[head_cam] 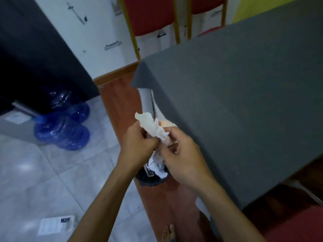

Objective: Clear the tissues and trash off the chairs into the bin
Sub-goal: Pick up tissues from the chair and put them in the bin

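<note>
**Tissue held over bin**

Head view. Both hands meet at frame centre, above the bin [151, 179]. Left hand [138, 145] is closed, fingers pinching the tissue [151, 125] from the left. Right hand [181, 154] is also closed, thumb and fingers gripping the tissue's lower end from the right. The tissue is crumpled and white; its long axis runs from upper left to lower right, with the free end pointing up and left, away from the person. The lower end is bunched between the two hands. The bin is dark, sits on the floor by the table [236, 102] edge, and already holds white crumpled paper. Blue jugs [61, 131] lie well apart to the left. Red chairs [150, 16] stand beyond the table.
</note>
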### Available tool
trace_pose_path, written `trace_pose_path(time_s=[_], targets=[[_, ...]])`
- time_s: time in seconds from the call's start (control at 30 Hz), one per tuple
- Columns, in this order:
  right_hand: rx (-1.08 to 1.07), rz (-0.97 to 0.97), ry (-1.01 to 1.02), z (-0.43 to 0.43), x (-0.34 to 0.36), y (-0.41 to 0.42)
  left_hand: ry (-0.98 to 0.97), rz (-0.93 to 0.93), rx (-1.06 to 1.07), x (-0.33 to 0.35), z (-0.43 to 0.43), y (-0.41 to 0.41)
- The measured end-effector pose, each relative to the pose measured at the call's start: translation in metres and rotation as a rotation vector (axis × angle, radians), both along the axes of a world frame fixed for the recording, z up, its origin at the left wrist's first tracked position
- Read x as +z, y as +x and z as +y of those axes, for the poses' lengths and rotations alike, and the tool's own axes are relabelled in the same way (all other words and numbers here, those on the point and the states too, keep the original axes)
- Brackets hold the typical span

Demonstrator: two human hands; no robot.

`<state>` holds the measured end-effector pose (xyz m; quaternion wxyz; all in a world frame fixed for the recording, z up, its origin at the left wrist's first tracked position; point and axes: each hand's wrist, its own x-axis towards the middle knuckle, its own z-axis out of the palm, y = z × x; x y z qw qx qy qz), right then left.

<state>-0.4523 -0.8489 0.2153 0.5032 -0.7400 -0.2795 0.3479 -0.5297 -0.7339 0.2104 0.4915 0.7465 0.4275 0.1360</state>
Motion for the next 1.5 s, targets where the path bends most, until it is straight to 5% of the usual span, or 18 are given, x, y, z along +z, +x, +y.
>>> trace_pose_path(time_s=[0.43,0.8,1.1,1.5], targets=[[-0.002,0.065,-0.624,0.044,-0.222,-0.041,-0.284,0.373,0.052,-0.211,0.031,-0.072],[0.033,-0.001,-0.721,0.08,-0.332,-0.015,-0.263,0.471,0.055,-0.293,0.052,-0.045],[0.052,-0.045,-0.643,0.052,-0.27,-0.022,-0.24,0.465,0.047,-0.261,0.021,-0.054],[0.278,-0.374,-0.439,-0.001,-0.029,-0.026,-0.082,0.217,0.037,-0.072,-0.027,-0.041]])
